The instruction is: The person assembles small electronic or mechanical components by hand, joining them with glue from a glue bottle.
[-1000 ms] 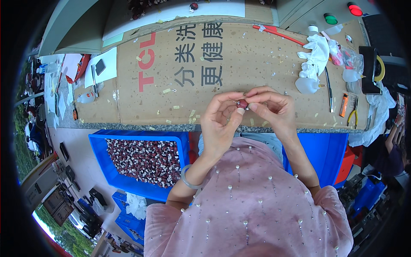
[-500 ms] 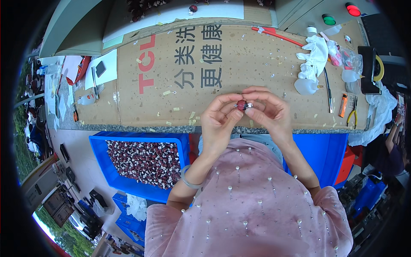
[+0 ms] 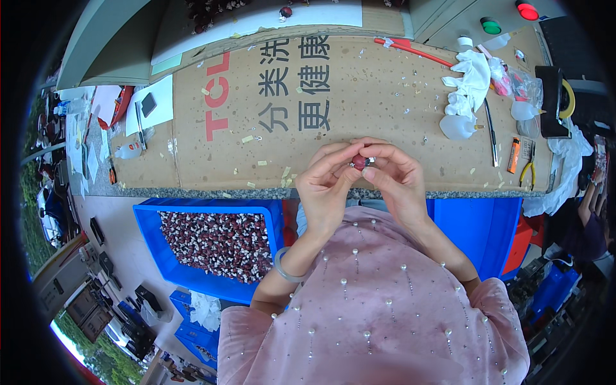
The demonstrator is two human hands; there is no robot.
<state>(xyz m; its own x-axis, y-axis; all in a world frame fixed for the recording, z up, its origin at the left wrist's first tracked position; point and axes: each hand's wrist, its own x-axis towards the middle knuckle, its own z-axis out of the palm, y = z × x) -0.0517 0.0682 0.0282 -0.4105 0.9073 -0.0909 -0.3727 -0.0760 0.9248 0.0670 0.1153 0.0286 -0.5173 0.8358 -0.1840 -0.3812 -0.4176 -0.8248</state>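
Note:
Between my two hands, over the near edge of the cardboard-covered bench, is a small dark red and white figurine [image 3: 360, 163]. Thumb and fingers of my left hand [image 3: 325, 188] pinch it from the left. My right hand [image 3: 398, 184] grips it from the other side, thumb and fingertips closed on it. Its white part is mostly covered by my fingers. Below the bench to my left, a blue bin [image 3: 144, 224] holds a heap of similar red and white pieces [image 3: 215, 244].
A cardboard sheet [image 3: 212, 154] covers the bench. At the right lie a white glove [image 3: 471, 80], a squeeze bottle [image 3: 457, 127], an orange lighter [image 3: 514, 155], yellow-handled pliers [image 3: 527, 174] and a tape dispenser [image 3: 553, 102]. Another blue bin [image 3: 481, 224] stands below right. A shelf [image 3: 321, 14] runs along the back.
Both hands have shifted slightly left and closed more around the figurine. The piece has turned a little, so less of its white part shows.

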